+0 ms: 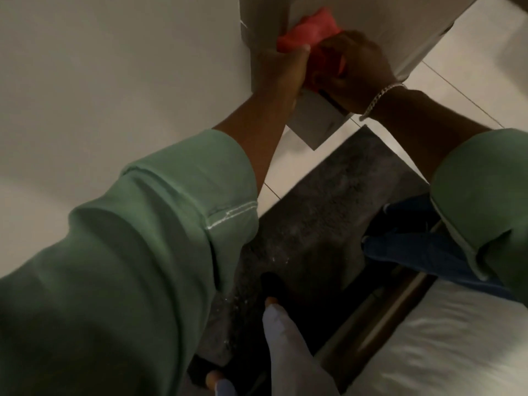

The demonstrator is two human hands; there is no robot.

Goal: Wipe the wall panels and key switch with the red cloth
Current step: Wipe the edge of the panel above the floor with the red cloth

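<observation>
The red cloth (308, 32) is bunched against a white wall panel (357, 12) near the top centre. My right hand (360, 70), with a silver bracelet at the wrist, is closed on the cloth from the right. My left hand (285, 67) reaches up along the wall corner, its fingers on the cloth's left edge. Just below the hands a white box-shaped switch unit (317, 121) sticks out from the wall; its upper part is hidden by the hands. Both arms wear green sleeves.
A large white wall (114, 81) fills the left side. Pale floor tiles (471, 67) lie at the right, with a dark grey mat (328, 201) below. A white bed edge (457, 338) sits at the bottom right, blue cloth (414, 252) beside it.
</observation>
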